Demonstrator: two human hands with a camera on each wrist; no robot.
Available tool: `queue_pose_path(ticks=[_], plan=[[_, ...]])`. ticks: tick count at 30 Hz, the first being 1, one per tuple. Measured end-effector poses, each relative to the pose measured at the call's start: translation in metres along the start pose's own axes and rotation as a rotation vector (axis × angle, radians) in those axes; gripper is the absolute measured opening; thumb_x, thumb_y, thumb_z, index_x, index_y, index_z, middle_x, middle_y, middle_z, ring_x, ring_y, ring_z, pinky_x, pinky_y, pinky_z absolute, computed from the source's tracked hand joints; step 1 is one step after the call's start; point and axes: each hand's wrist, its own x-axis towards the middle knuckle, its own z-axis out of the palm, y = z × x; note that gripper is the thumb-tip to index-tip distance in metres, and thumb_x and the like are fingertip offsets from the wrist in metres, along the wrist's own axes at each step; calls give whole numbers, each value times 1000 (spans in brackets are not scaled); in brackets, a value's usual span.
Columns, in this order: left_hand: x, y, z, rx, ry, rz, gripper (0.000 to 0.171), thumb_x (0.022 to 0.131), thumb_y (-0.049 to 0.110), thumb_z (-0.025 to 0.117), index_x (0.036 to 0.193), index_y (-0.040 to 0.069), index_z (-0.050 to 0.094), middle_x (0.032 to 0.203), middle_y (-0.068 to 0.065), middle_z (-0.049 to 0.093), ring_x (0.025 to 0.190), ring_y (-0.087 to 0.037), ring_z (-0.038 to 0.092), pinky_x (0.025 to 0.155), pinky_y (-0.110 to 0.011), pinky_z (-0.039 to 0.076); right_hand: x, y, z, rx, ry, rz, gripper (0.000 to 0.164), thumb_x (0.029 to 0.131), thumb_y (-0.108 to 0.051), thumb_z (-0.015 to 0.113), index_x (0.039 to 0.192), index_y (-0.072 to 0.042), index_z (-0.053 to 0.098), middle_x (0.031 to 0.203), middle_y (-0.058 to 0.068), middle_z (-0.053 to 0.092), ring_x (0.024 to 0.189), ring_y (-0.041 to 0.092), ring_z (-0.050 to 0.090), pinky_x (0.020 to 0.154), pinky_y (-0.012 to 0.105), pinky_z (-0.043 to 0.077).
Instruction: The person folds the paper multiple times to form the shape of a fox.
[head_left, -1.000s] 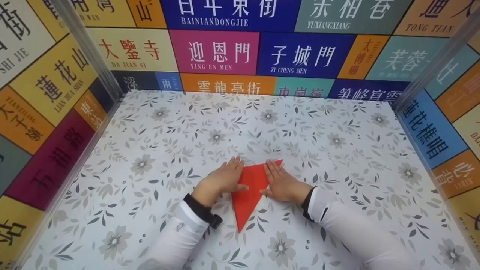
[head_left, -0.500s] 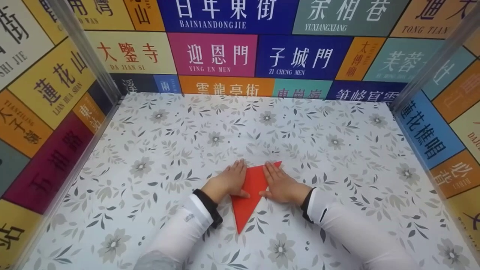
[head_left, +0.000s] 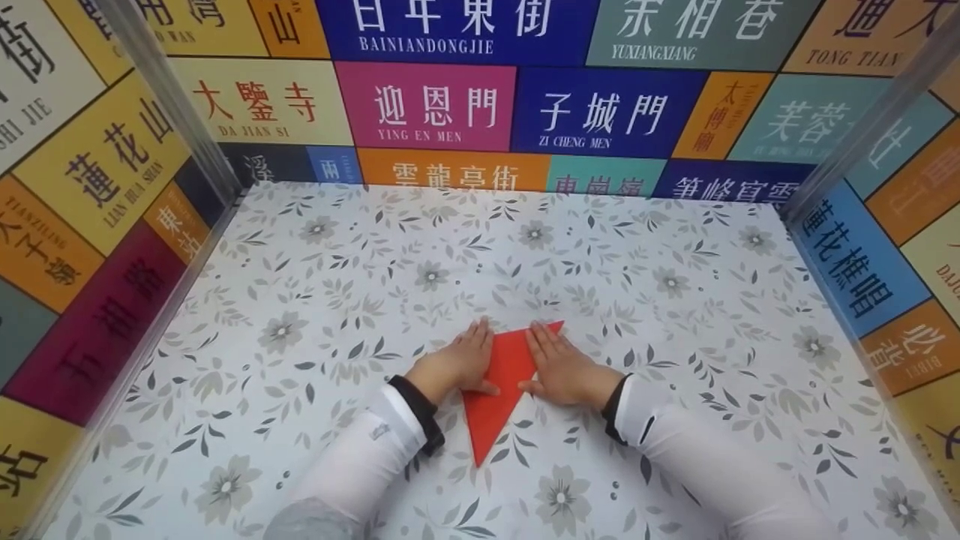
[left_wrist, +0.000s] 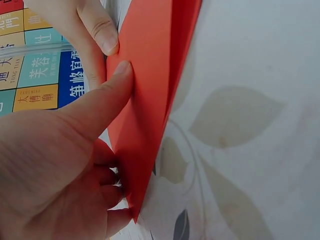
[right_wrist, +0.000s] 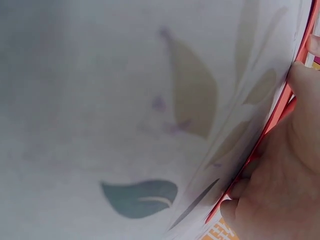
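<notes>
So the red paper [head_left: 504,375] is lying on the flower-print tabletop [head_left: 360,262], right between the person's two hands, one long point aiming back at them. The left hand [head_left: 459,361] is resting along its left edge, fingers stretched out and not gripping anything, thumb lying over the sheet. The right hand [head_left: 564,367] is doing much the same on the other side, fingers extended, free of any grip, with a corner poking out past the fingertips. My guess: they're spreading the pressure because the sheet is folded, and in the left wrist view its layers are gaping a bit along one edge. Pressing from both sides is probably stopping it sliding or springing up.
</notes>
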Motion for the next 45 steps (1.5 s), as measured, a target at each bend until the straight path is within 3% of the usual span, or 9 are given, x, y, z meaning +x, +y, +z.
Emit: queue_pose_path(ticks=[5, 14, 20, 26, 34, 45], plan=[[0, 0, -2, 0, -19, -7, 99, 89, 49, 63, 152, -6, 10, 162, -21, 0, 150, -33, 3, 121, -40, 17, 1, -1, -2, 5, -7, 15, 88, 97, -53, 44, 153, 4, 6, 162, 22, 2, 150, 37, 1, 121, 48, 11], [1, 1, -1, 37, -22, -4, 99, 89, 50, 62, 152, -7, 11, 161, -23, 3, 150, -34, 5, 121, -41, 18, 1, -3, -9, 21, 37, 17, 87, 94, -52, 52, 152, 4, 17, 159, 24, 15, 148, 39, 14, 119, 51, 17], [2, 1, -3, 23, -23, -12, 99, 90, 50, 62, 152, -7, 9, 161, -23, 0, 150, -33, 2, 121, -41, 17, 3, 5, -17, 52, 134, 44, 79, 95, -49, 53, 152, -1, 25, 155, 22, 29, 144, 38, 26, 118, 51, 23], [1, 0, -4, -26, -32, -8, 100, 89, 48, 64, 153, -5, 7, 162, -21, -2, 150, -33, 0, 122, -40, 14, 4, 19, -28, 117, 237, 104, 68, 96, -35, 57, 147, 4, 34, 147, 24, 41, 137, 40, 36, 113, 51, 32], [1, -2, 0, -66, -23, -1, 102, 88, 46, 66, 153, -4, 7, 162, -20, -2, 150, -33, -1, 122, -40, 13, 5, 30, -25, 168, 215, 195, 58, 98, -33, 53, 140, 5, 42, 140, 25, 46, 128, 42, 44, 104, 54, 40], [2, -2, 1, -25, -17, -4, 101, 88, 46, 66, 153, -5, 8, 162, -20, 1, 151, -32, 2, 122, -40, 15, 7, 29, -25, 137, 235, 215, 42, 97, -31, 53, 116, 6, 59, 117, 21, 54, 105, 37, 52, 86, 50, 50]])
